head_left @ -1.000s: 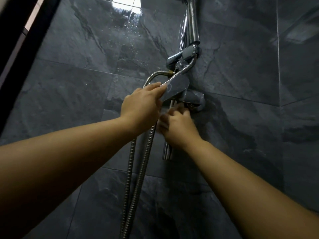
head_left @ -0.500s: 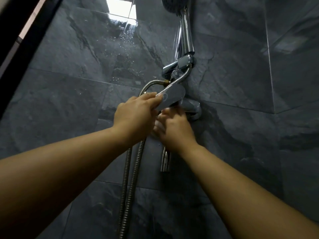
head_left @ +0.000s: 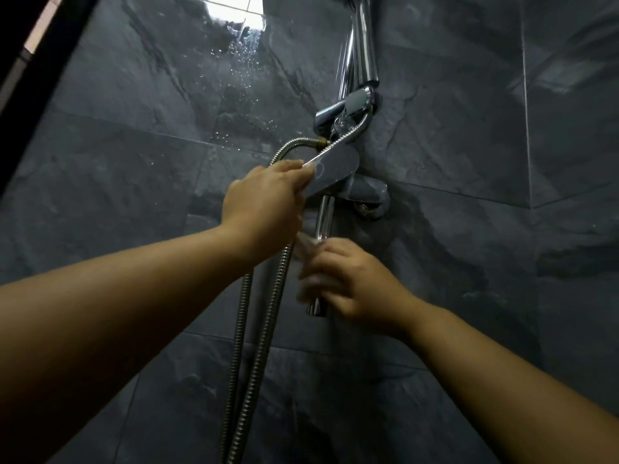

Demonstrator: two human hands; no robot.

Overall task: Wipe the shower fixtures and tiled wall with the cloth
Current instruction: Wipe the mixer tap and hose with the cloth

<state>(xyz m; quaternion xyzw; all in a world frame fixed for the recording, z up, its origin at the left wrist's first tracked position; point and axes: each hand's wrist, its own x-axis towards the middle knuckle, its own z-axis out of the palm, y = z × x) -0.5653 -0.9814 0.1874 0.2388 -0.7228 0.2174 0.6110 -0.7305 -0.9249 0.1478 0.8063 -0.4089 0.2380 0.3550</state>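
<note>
A chrome shower mixer (head_left: pixel 366 192) is fixed to the dark grey tiled wall (head_left: pixel 134 182). My left hand (head_left: pixel 264 202) grips the end of its flat lever handle (head_left: pixel 335 170). Below it a chrome spout (head_left: pixel 323 216) points downward. My right hand (head_left: pixel 348 283) is wrapped around the lower part of the spout, holding a pale, blurred cloth (head_left: pixel 306 252) against it. Only a small bit of the cloth shows. A chrome riser rail (head_left: pixel 363 45) climbs above the mixer.
Two ribbed metal hoses (head_left: pixel 258 346) hang down left of the spout, one looping up to a brass fitting (head_left: pixel 321 142). Water droplets speckle the wall under a bright reflection (head_left: pixel 234 8). A dark frame edge (head_left: pixel 43 55) slants along the left. A tiled corner lies to the right.
My right hand with the cloth has slid down from just under the mixer body to the lower end of the spout. My left hand stays on the lever.
</note>
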